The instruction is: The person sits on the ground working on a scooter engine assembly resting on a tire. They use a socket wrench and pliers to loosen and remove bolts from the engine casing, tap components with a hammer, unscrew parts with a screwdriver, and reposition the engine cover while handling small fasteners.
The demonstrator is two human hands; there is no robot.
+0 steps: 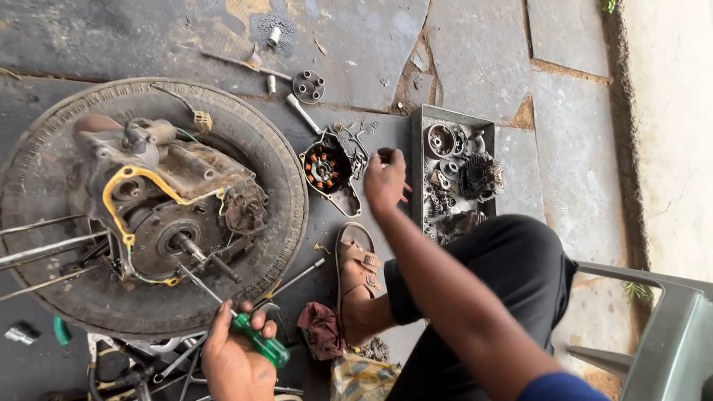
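My left hand [236, 355] grips a screwdriver with a green handle [260, 341]; its shaft points up-left toward the engine block [167, 197]. The greasy engine rests on an old tyre [286, 186] lying flat, and a yellow gasket runs around its open face. My right hand [384, 180] reaches forward between a stator cover with orange coils [327, 171] and a metal tray [417, 148]. Its fingers are curled around something small with a red tip; what it is I cannot tell.
The tray holds several gears and engine parts. Loose tools, a socket [308, 85] and bolts lie on the stone slabs beyond the tyre. My sandalled foot [358, 271] rests by a dark red rag [323, 329]. A grey plastic chair [661, 334] stands at the right.
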